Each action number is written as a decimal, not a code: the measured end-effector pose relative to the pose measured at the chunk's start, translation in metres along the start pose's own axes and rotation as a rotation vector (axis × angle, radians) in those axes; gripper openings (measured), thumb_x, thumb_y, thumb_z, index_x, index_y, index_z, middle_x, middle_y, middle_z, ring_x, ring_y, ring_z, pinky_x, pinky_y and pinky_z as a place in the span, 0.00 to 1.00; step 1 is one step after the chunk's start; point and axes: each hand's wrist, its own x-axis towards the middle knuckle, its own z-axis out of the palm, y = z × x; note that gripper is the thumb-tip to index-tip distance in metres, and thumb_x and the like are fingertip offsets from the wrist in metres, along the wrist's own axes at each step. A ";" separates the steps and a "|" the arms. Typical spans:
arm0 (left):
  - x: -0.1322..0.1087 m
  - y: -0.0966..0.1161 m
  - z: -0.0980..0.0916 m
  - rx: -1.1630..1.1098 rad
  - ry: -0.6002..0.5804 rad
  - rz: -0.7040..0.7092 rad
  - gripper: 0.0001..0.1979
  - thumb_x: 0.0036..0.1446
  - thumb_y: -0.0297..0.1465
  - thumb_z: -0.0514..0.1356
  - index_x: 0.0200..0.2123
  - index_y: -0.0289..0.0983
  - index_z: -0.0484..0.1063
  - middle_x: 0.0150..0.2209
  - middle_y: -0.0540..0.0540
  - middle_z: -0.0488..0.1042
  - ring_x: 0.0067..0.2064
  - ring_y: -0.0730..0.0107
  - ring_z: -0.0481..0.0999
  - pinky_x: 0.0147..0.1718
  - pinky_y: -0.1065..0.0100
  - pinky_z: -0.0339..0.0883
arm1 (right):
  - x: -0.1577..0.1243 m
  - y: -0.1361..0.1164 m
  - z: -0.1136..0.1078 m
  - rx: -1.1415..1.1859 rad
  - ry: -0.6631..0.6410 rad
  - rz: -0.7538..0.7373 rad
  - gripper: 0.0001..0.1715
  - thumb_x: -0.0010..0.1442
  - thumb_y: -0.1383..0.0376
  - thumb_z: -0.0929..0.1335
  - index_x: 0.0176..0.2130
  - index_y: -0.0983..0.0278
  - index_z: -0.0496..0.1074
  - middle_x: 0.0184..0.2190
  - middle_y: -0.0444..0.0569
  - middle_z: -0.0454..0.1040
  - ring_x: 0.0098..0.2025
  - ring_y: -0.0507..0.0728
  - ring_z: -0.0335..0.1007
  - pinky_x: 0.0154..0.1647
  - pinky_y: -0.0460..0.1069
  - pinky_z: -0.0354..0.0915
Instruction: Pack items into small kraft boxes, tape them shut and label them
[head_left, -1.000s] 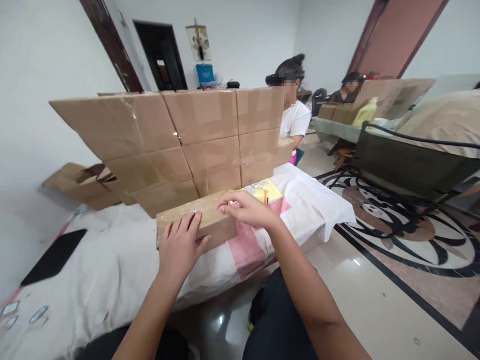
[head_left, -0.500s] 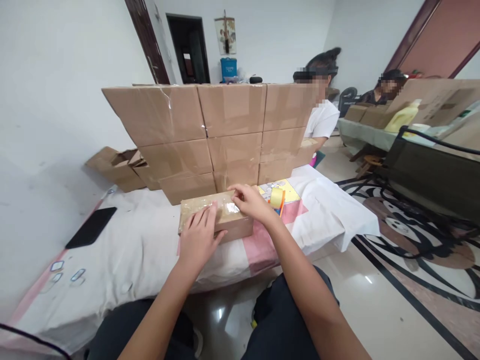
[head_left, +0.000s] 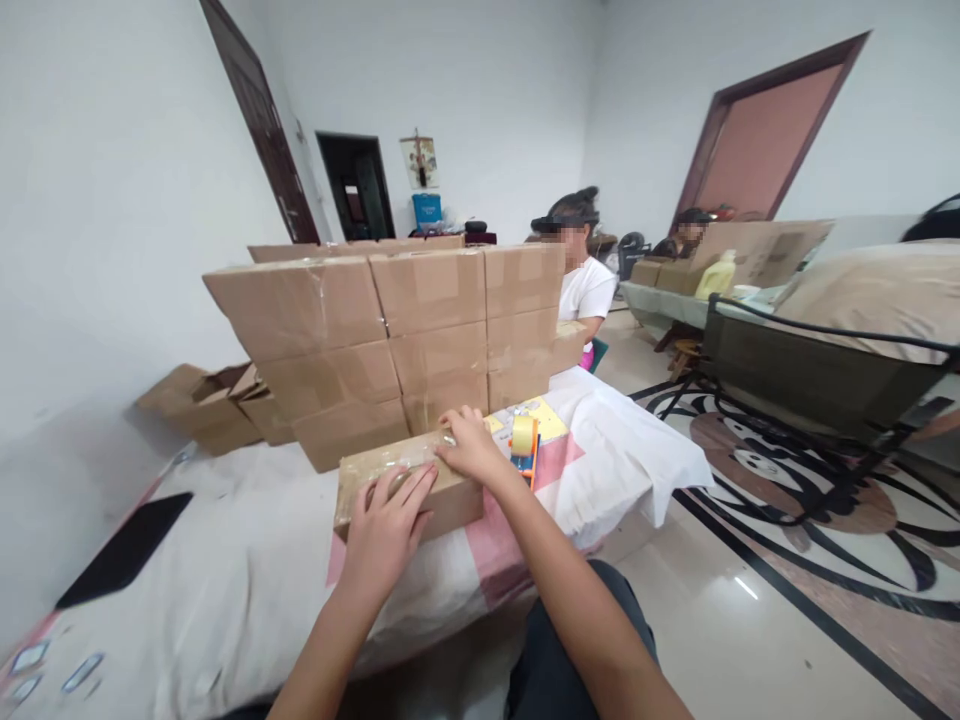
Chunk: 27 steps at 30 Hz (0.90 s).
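Observation:
A taped cardboard box (head_left: 454, 505) lies on the cloth-covered table in front of me. My left hand (head_left: 386, 520) rests on its top at the left, fingers spread over the shiny tape. My right hand (head_left: 469, 445) touches the top near the far right edge, its fingers apart and slightly bent. Just right of the box sits a tape dispenser (head_left: 524, 440) with a yellow roll and orange and blue parts. Behind the box, a stack of cardboard boxes (head_left: 322, 375) stands three rows high.
A dark flat object (head_left: 127, 550) lies on the cloth (head_left: 210, 590) at left. Opened cartons (head_left: 214, 405) are by the wall. A person in white (head_left: 589, 292) is behind the stack; another is farther back. A dark chair (head_left: 810, 385) stands at right.
The view has tilted up and turned right, so the scene sits lower and farther left. My right hand's fingers have spread from a pinch; my left hand stays on the box.

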 end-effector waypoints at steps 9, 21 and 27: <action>-0.003 -0.002 0.005 0.021 0.017 0.014 0.24 0.66 0.29 0.54 0.64 0.44 0.67 0.61 0.45 0.73 0.60 0.51 0.69 0.57 0.49 0.53 | 0.001 0.025 0.007 0.465 -0.075 0.219 0.19 0.57 0.59 0.72 0.47 0.64 0.71 0.46 0.51 0.75 0.49 0.59 0.71 0.52 0.53 0.64; -0.007 -0.017 0.014 -0.026 0.112 0.104 0.24 0.65 0.33 0.59 0.64 0.49 0.67 0.57 0.49 0.77 0.56 0.50 0.72 0.59 0.48 0.47 | -0.014 0.020 0.013 0.364 -0.026 0.258 0.25 0.53 0.54 0.73 0.47 0.62 0.68 0.47 0.52 0.72 0.51 0.61 0.70 0.53 0.54 0.64; -0.011 -0.018 0.016 -0.021 0.167 0.131 0.24 0.64 0.36 0.61 0.63 0.50 0.68 0.55 0.50 0.78 0.54 0.49 0.71 0.58 0.50 0.48 | -0.024 0.027 0.011 0.403 -0.066 0.225 0.26 0.61 0.56 0.67 0.56 0.62 0.65 0.53 0.55 0.67 0.59 0.63 0.65 0.61 0.58 0.60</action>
